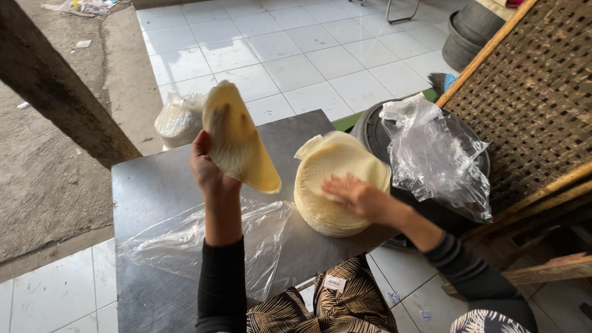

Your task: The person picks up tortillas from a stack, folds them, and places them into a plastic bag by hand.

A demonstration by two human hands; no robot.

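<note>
The left hand is raised above a dark metal table and is closed on a small sheaf of thin, pale yellow round wafers. Its fingers pinch the sheaf's lower edge at about seven o'clock, so the discs fan up and away toward one o'clock, tilted on edge and clear of the table. The thumb is hidden behind the sheaf, showing only as a shadow through the translucent sheets. The right hand lies flat and open, palm down, on top of a thick stack of the same wafers, which sits at the table's three o'clock edge, just beside the held sheaf but apart from it. How many discs are in either pile cannot be counted. A clear plastic sheet lies spread on the table under the left forearm, toward six o'clock. At two o'clock from the stack, a crumpled clear plastic bag rests on a round dark pan, most of which is covered. A woven bamboo rack stands at the right edge, cut off by the frame.
</note>
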